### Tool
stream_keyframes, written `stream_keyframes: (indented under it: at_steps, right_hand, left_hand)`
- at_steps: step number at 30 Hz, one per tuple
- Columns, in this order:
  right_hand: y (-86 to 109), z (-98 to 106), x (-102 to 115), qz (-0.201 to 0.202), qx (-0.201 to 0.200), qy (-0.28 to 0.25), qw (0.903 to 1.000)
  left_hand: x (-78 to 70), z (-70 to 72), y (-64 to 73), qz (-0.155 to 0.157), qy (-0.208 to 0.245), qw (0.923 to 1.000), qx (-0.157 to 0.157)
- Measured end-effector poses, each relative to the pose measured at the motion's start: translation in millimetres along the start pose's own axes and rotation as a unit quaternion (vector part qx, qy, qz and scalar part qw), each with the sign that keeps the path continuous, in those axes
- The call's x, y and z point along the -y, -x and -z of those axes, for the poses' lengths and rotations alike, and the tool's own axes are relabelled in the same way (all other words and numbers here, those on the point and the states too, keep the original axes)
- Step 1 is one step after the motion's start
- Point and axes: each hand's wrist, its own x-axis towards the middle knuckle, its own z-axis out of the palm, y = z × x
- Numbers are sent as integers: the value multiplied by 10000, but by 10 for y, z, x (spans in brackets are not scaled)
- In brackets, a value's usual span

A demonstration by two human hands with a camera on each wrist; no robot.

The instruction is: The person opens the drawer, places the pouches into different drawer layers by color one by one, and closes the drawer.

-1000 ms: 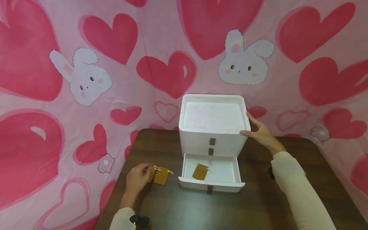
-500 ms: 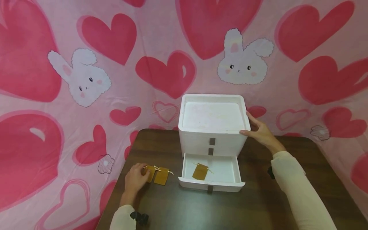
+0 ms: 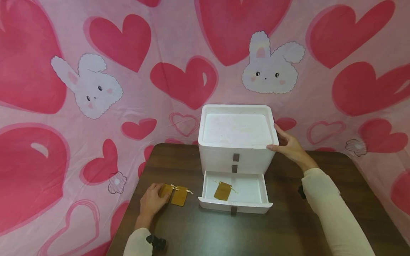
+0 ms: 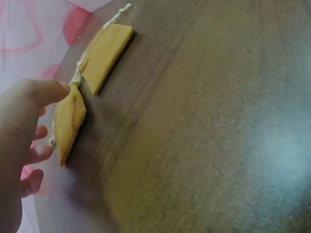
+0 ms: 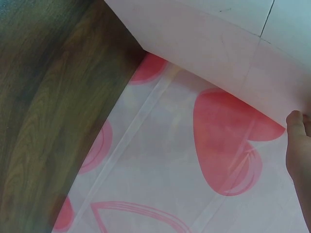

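My left hand point(image 3: 152, 199) is at a small mustard-yellow drawstring pouch point(image 3: 166, 192) on the dark table. In the left wrist view its thumb touches this pouch point(image 4: 70, 119) near the cord, and the other fingers lie loosely bent beside it. A second similar pouch point(image 3: 179, 196) lies flat just to the right. My right hand point(image 3: 291, 148) rests against the right side of a white drawer unit point(image 3: 235, 160), thumb at the front top corner, fingers spread along the side. The unit's lowest drawer point(image 3: 250, 186) is pulled out, and a third pouch point(image 3: 222, 191) lies in it.
The unit has a shallow tray top point(image 3: 237, 129) and grey handle tabs point(image 3: 236, 157) on its upper drawers. It stands at the back of the brown table point(image 3: 205, 231). Behind hangs a pink cloth point(image 3: 179, 39) with hearts and rabbits.
My left hand shifts slightly left off the nearest pouch, then back right over its edge. The pouches, the drawer and my right hand stay in place.
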Motion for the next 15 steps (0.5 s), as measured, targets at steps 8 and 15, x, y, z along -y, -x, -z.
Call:
stream_keyframes:
  at_steps: [8, 15]
  right_hand:
    - [-3, -16, -7, -89, 18, -105, 9999]
    - [-10, 2, 0, -52, 29, -80, 10000]
  left_hand:
    - [62, -64, 26, 208, 6, 9993, 298]
    - [82, -93, -18, 212, 78, 9992, 315]
